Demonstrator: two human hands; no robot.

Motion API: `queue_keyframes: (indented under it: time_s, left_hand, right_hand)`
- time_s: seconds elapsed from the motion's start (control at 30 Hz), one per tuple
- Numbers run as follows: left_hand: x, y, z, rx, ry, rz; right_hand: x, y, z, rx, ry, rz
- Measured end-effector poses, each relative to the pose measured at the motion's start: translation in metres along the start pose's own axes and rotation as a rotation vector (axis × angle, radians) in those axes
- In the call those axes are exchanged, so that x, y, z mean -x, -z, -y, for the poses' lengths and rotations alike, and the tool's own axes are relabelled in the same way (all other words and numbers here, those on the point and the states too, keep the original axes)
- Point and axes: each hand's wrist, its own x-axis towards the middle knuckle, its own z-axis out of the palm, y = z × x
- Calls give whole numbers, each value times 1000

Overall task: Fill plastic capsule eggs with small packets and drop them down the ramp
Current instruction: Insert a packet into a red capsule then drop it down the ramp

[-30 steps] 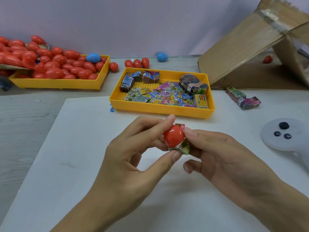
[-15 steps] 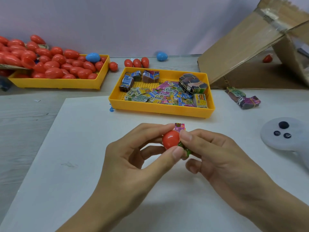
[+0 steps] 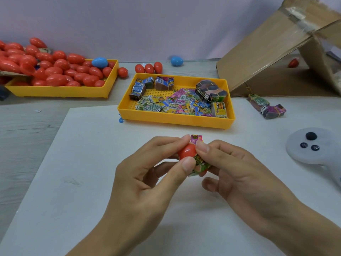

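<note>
Both hands (image 3: 147,174) (image 3: 245,174) have pressed packets (image 3: 200,163) deeper into egg (image 3: 187,151).

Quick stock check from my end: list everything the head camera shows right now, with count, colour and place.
Red plastic capsule egg: one, pinched between both hands.
Small printed packets in hand: pink and green, sticking out at the egg.
Yellow plastic tray of eggs: one, far left; heaped red eggs, one blue egg.
Loose eggs on table: four red, one blue, behind the trays.
Yellow plastic tray of packets: one, centre; loose packets and bundles.
Banded packet bundles: two, right of that tray.
Brown cardboard ramp: one, far right; red egg behind.
White controller: one, right edge.
White board: one, under the hands.
Left hand, right hand: both grip the egg.
</note>
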Motion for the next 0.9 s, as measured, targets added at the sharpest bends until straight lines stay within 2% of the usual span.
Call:
queue_keyframes:
  time_s: [0.23,0.43,0.57,0.73,0.9]
  left_hand:
    - [-1,-1,0,-1,-1,1]
    - [-1,2,3,10,-41,-28]
    - [-1,4,2,14,-81,-56]
    - [-4,7,0,66,-124,-130]
    - [-8,11,-2,-52,-203,-54]
  right_hand:
    - [0,-1,-2,-11,-7,-17]
    - [-1,1,4,-94,-20,53]
    - [1,2,7,-79,84,91]
    - [3,5,6,39,249,-74]
    - [4,3,4,136,285,-39]
